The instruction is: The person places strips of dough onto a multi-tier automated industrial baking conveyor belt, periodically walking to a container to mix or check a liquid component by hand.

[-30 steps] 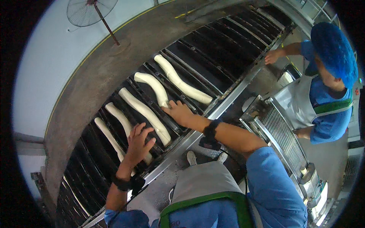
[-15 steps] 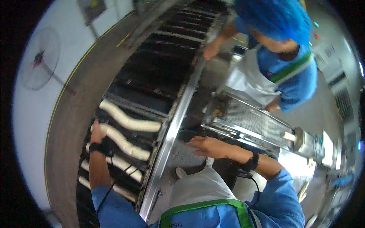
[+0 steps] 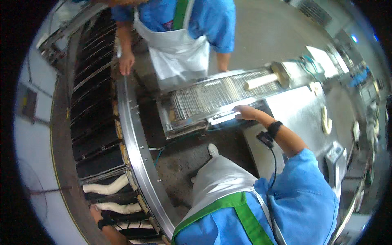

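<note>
Down at the lower left, my left hand [image 3: 97, 215] is at the outer end of a pale dough strip [image 3: 120, 207], touching it. Its fingers are partly hidden, so their grip does not show. Another dough strip [image 3: 106, 187] lies just beyond, across the dark slatted conveyor [image 3: 96, 139], and more strips sit under my left forearm. My right hand [image 3: 246, 112] is beside the near rail of the metal mesh conveyor [image 3: 204, 102], holding nothing, fingers stretched out. On that mesh, a dough roll [image 3: 261, 81] extends from a metal machine outlet [image 3: 281, 74].
A co-worker in a white apron [image 3: 175, 53] stands across the mesh conveyor, one hand [image 3: 126, 63] by the slatted conveyor's rail [image 3: 136, 151]. A steel table [image 3: 292, 108] is at my right, with a bent dough piece [image 3: 326, 120] and a small device [image 3: 335, 153].
My view has turned right, bringing the mesh conveyor and steel table nearer the middle. My right hand has moved from over the floor gap to the mesh conveyor's rail. My left hand stays by the strips.
</note>
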### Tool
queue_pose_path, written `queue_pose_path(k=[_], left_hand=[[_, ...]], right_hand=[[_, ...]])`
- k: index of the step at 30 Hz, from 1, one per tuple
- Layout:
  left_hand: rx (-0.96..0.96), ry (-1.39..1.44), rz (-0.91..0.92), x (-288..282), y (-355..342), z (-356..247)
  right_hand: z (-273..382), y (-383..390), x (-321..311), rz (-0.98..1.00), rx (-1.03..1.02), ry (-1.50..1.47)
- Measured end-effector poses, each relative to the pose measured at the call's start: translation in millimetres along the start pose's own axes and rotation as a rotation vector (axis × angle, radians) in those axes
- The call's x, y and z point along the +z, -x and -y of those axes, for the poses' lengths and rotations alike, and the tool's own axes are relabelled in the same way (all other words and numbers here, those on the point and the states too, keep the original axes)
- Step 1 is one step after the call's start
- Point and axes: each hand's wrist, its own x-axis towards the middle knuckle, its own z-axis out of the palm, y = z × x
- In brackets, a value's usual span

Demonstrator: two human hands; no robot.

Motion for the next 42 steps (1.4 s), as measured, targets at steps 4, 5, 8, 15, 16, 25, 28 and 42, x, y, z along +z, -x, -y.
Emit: queue_pose_path(k=[4, 5, 8, 15, 16, 25, 28, 42], left_hand=[[0.29, 0.088, -0.167, -13, 61, -58], [0.304, 0.134, -0.195, -19, 67, -81], [-0.289, 0.852, -0.009, -21, 62, -198], [0.048, 0.139, -0.039, 50, 108, -297], [-0.018, 0.084, 0.004, 49, 113, -308], [-0.072, 0.014, -0.156, 59, 120, -343], [-0.083, -0.045, -0.184, 70, 119, -325], [-0.128, 0.142, -0.171, 58, 137, -311]], right_hand=[[-72, 9, -34, -0.226, 0.057, -0.119], [-84, 9, -45, -0.25, 0.032, -0.08], [-148, 0, -56, -0.312, 0.209, 0.233], [-195, -25, -77, -0.262, 0.235, 0.387], [-173, -26, -86, -0.222, 0.267, 0.453], [-195, -77, -70, -0.217, 0.11, 0.654], [-165, -80, -77, -0.134, 0.048, 0.6], [-144, -94, -79, 0.07, -0.064, 0.549]])
